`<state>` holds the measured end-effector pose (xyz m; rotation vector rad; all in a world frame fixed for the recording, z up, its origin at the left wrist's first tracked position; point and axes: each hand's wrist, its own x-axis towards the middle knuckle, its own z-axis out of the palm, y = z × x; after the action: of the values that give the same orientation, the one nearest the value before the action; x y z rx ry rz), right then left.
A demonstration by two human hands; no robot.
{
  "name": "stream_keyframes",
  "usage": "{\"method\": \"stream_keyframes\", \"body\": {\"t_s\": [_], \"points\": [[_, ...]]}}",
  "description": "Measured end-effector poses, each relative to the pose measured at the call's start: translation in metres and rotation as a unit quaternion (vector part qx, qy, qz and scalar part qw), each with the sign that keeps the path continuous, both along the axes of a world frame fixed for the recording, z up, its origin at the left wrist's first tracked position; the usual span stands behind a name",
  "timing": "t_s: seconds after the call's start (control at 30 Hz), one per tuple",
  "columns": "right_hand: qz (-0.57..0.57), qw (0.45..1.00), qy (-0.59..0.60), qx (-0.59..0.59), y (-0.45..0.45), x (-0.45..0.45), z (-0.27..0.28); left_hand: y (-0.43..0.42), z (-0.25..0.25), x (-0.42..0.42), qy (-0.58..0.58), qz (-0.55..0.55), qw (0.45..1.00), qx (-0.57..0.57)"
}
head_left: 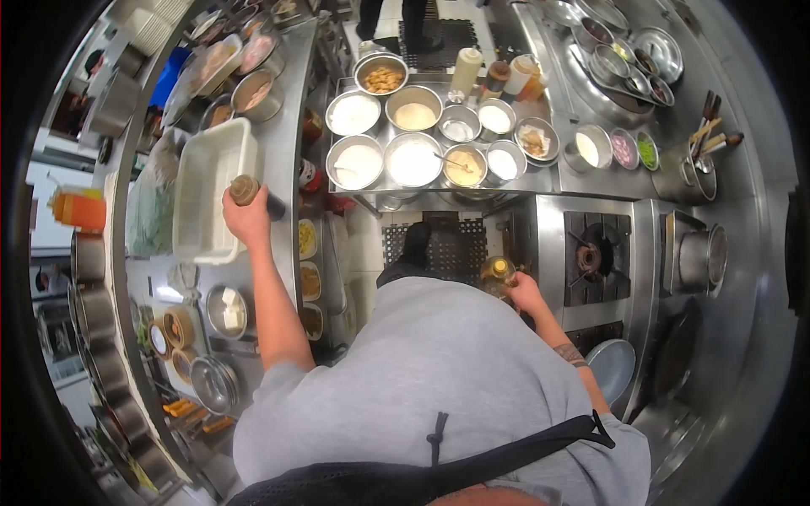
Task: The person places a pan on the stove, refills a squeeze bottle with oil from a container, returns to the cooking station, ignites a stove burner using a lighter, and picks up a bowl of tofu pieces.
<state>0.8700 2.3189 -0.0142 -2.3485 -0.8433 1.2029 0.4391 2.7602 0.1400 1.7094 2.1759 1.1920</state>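
Note:
My left hand [246, 221] is closed round a dark bottle [244, 191] with a brownish top, beside the right wall of a white rectangular tub [190, 198] on the left counter. Low on the right, my right hand [525, 293] grips a bottle of yellowish liquid [498, 271] with a yellow cap, near the stove's left edge. Part of each bottle is hidden by the fingers.
Ahead, a steel table [396, 182] holds several metal bowls of powders and food, plus squeeze bottles [465, 72]. A burner [596, 258] and a steel pot [697, 259] are at right. A bowl of white blocks [227, 312] sits at left. Someone's legs [395, 18] show beyond the table.

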Motion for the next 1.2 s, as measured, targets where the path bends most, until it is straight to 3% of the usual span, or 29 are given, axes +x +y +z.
{"method": "stream_keyframes", "body": {"t_s": [0.2,0.33,0.4,0.53,0.6,0.73,0.87,0.97,1.07,1.2], "points": [[-0.093,0.994,0.038,-0.038,-0.035,-0.006,-0.014,0.028,0.053,0.101,-0.139,-0.213,0.967,0.004],[-0.102,0.993,-0.001,-0.056,-0.032,-0.011,-0.021,0.067,0.06,0.205,-0.222,-0.325,0.919,-0.021],[-0.132,0.989,-0.007,-0.069,-0.016,-0.016,0.003,0.09,0.052,0.256,-0.221,-0.38,0.898,-0.019],[-0.216,0.974,0.018,-0.059,-0.007,-0.021,0.005,0.126,0.026,0.345,-0.159,-0.416,0.895,-0.024],[-0.22,0.974,-0.04,-0.022,-0.008,-0.028,0.007,0.142,0.01,0.375,-0.153,-0.434,0.888,-0.022],[-0.278,0.959,-0.048,-0.009,-0.011,-0.037,0.02,0.163,-0.02,0.416,-0.107,-0.442,0.89,-0.047],[-0.347,0.937,-0.043,0.018,-0.018,-0.044,0.034,0.166,-0.035,0.43,-0.078,-0.468,0.877,-0.076],[-0.417,0.902,-0.024,0.11,-0.012,-0.041,0.059,0.166,-0.053,0.436,-0.075,-0.479,0.867,-0.114],[-0.449,0.881,-0.011,0.151,-0.002,-0.03,0.08,0.174,-0.092,0.437,-0.065,-0.479,0.868,-0.113],[-0.418,0.884,-0.038,0.205,0.014,-0.007,0.1,0.181,-0.112,0.436,-0.077,-0.519,0.841,-0.13]]}}
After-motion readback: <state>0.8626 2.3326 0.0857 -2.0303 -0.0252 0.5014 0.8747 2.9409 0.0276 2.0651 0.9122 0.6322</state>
